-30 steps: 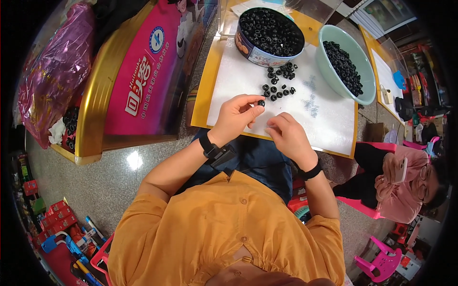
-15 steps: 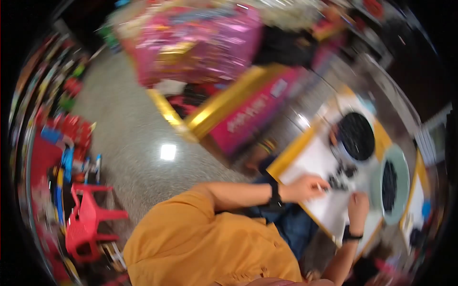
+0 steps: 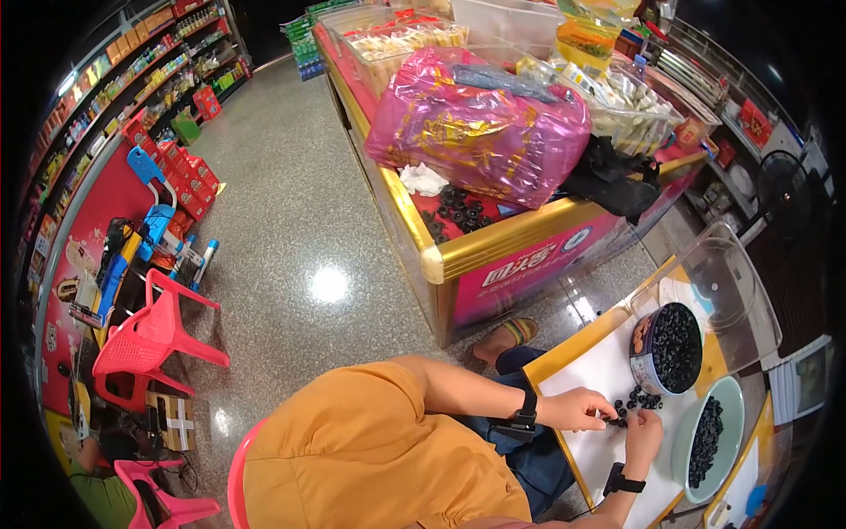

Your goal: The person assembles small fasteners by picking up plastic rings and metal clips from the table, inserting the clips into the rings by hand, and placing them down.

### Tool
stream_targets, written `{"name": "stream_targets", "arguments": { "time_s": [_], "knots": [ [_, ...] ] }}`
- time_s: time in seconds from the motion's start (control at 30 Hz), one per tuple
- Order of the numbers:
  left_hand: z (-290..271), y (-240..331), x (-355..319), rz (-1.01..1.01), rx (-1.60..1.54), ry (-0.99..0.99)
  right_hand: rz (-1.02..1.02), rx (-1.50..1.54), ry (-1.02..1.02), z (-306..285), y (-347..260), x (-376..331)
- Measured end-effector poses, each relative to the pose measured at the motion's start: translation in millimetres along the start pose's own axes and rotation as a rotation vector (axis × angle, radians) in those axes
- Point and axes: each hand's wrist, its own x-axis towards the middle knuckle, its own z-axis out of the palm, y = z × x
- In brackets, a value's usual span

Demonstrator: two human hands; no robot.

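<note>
My left hand (image 3: 575,410) is over the white-topped table (image 3: 575,374), its thumb and fingertips pinched at small black parts (image 3: 650,401). My right hand (image 3: 644,437) is close by, fingers closed, its tips almost meeting the left ones. What each pinch holds is too small to make out. The loose black ring-like parts lie in a small pile just beyond my fingertips. Behind them stands a round tin (image 3: 645,366) filled with similar black parts. To the right of my right hand, a pale green basin (image 3: 684,448) holds more of them.
A clear plastic lid or tray (image 3: 738,295) leans at the table's far side. Across the aisle stands a gold-edged counter (image 3: 529,242) carrying a pink shiny bag (image 3: 485,132) and a black cloth (image 3: 617,181). Red plastic chairs (image 3: 159,339) stand at left, before stocked shelves (image 3: 132,79).
The view has shifted and sharpened; the counter and shelves show more fully. My hands have come closer together, with the right one now right beside the pile of black parts.
</note>
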Motion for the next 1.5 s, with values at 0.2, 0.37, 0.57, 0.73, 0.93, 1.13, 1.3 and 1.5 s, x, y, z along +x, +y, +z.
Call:
{"name": "stream_targets", "arguments": {
  "time_s": [0.2,0.37,0.57,0.73,0.93,1.13,1.3,1.5],
  "knots": [
    [-2.8,-9.6,0.8,0.050,0.031,-0.021,-0.014,-0.141,-0.055,3.8,4.5,0.3],
    [-1.5,-6.7,-1.8,-0.003,0.017,-0.027,-0.052,-0.035,-0.022,2.3,-8.0,-11.9],
    [1.6,-10.7,-3.7,-0.038,-0.136,0.004,-0.062,0.362,0.128,6.3,1.5,-32.5],
    [5.1,24.1,-5.1,-0.014,-0.203,-0.002,0.232,0.922,0.072,-23.4,-46.3,-76.7],
    [-3.4,79.0,-25.5,-0.014,-0.222,-0.064,0.225,1.390,0.011,-37.8,-94.7,-111.8],
    [5.4,80.2,-43.2,0.099,-0.170,-0.060,0.140,1.485,0.044,-40.0,-112.9,-131.7],
    [6.4,80.3,-53.5,0.197,-0.043,-0.072,0.127,1.494,0.112,-32.8,-124.7,-133.2],
    [3.5,80.5,-55.8,0.239,0.095,-0.033,0.103,1.449,0.125,-26.3,-127.6,-133.3]
  ]
}}
